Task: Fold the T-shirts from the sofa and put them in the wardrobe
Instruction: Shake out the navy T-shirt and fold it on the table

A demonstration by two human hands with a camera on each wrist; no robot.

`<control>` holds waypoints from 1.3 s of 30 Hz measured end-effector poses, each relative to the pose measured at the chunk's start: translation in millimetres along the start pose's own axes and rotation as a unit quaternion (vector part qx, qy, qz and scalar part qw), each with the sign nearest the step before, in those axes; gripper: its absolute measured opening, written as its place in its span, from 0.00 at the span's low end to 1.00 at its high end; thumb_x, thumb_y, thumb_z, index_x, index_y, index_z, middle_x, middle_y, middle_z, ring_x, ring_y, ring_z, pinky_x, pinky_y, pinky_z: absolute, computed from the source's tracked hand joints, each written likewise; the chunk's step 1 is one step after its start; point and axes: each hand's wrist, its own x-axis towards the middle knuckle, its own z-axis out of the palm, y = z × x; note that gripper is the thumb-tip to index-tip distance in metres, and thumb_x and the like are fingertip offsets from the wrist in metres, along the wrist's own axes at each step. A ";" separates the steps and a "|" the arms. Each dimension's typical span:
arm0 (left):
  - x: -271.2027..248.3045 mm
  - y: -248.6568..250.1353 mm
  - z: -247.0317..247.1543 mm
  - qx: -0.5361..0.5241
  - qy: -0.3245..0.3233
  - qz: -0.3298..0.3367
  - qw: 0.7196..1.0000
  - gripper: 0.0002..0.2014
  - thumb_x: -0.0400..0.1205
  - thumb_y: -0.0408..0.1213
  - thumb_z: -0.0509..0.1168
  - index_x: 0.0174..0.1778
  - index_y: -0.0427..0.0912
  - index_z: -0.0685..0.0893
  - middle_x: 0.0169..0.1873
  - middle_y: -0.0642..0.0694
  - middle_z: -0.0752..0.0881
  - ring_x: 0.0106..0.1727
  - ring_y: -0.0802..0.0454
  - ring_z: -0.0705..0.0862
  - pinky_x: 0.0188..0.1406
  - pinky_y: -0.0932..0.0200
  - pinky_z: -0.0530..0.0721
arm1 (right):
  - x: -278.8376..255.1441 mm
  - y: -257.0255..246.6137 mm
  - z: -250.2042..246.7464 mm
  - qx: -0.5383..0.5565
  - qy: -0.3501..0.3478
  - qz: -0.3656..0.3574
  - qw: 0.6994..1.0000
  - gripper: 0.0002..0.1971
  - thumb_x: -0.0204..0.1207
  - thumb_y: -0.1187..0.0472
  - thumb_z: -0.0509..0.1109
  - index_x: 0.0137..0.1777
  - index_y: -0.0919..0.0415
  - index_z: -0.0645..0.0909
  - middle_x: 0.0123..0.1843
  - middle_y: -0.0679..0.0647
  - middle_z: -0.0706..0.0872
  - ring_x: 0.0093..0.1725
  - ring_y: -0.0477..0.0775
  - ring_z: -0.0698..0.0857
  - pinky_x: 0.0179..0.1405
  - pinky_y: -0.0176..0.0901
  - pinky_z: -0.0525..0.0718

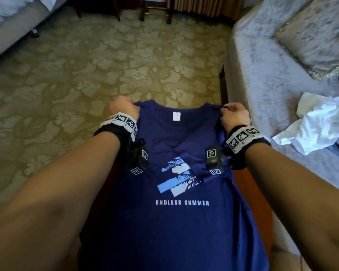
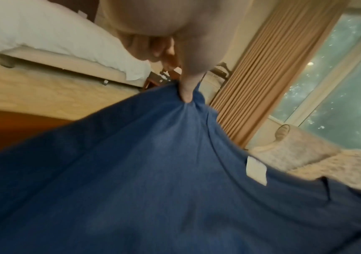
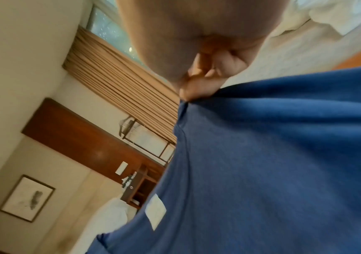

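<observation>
Forearms nearest, both hands pinching navy T-shirt shoulders, window wrist-only

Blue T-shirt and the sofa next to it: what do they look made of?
Blue T-shirt: soft matte knit, probably cotton jersey; it puckers where the left hand and right hand pinch its shoulders. Sofa: pale grey upholstery with a mottled, faintly shiny pile, perhaps chenille or velvet.

The navy T-shirt runs off the bottom edge, so its hem is out of sight (sleeves too, tucked from view). Under it, only slivers of a wooden worktop show. Both wrist views are smeared with blur.
</observation>
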 end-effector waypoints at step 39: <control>-216.5 -133.7 -58.0 -0.111 -0.160 -0.206 0.959 0.09 0.76 0.25 0.71 0.48 0.24 0.83 0.34 0.34 0.85 0.30 0.42 0.86 0.29 0.53 0.89 | -191.4 139.7 -117.2 -0.066 -0.111 0.168 0.977 0.08 0.62 0.65 0.76 0.41 0.66 0.84 0.37 0.61 0.88 0.37 0.60 0.90 0.43 0.53 0.91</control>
